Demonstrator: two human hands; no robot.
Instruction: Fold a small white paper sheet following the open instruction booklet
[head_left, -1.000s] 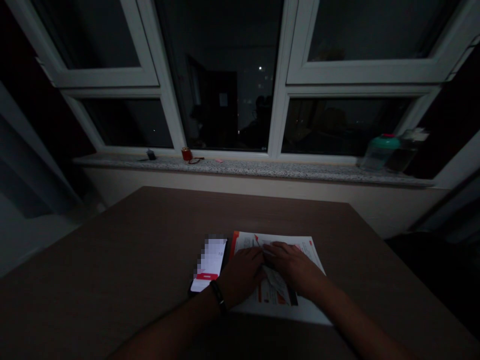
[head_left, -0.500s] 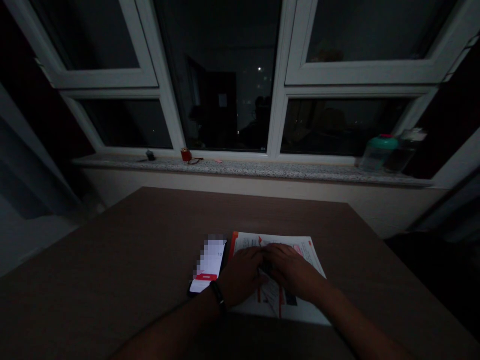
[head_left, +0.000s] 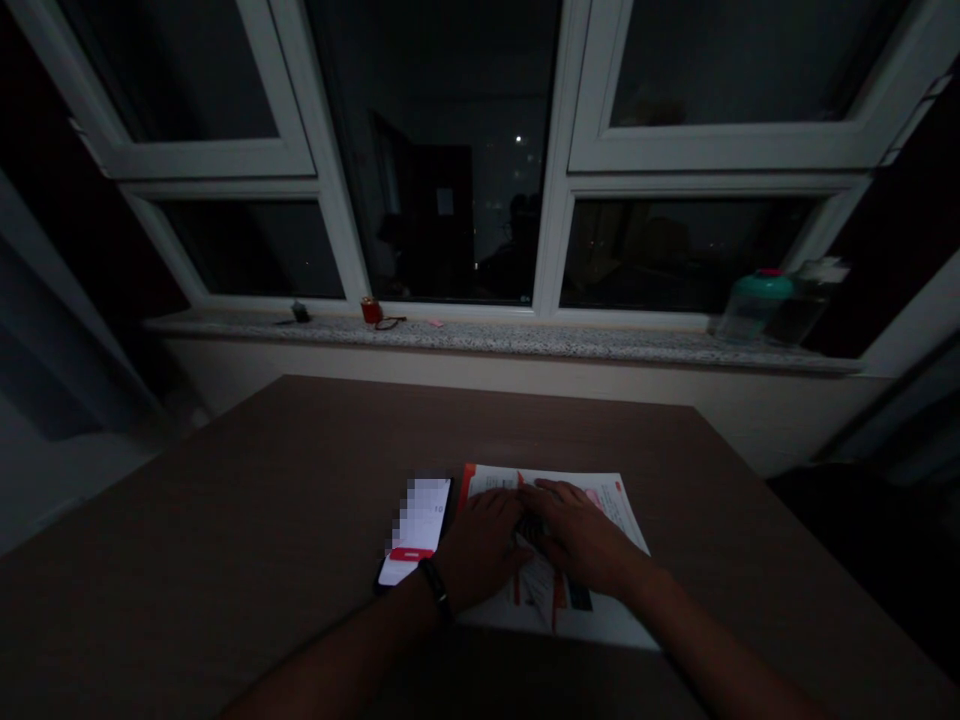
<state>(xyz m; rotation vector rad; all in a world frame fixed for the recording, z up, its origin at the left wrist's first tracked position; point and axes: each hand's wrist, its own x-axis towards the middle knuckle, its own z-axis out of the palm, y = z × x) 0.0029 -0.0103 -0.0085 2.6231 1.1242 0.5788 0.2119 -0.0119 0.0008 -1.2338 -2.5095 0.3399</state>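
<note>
A printed sheet or booklet with red-orange edging lies on the brown table, and on it is a folded piece of printed paper with red edges. My left hand, with a dark band at the wrist, rests on the folded paper's left side, fingers bent over it. From the right, my right hand presses on the same paper, its fingertips near those of my left hand. The palms and thumbs partly hide the folded piece. Left of the sheet lies a phone with a lit screen.
The brown table reaches toward a stone windowsill. On the sill stand a small red jar, a small dark bottle and, at the right, a clear container with a teal lid.
The fingers of my right hand have spread slightly and shifted a little on the folded paper. The paper's lower tip has moved slightly left.
</note>
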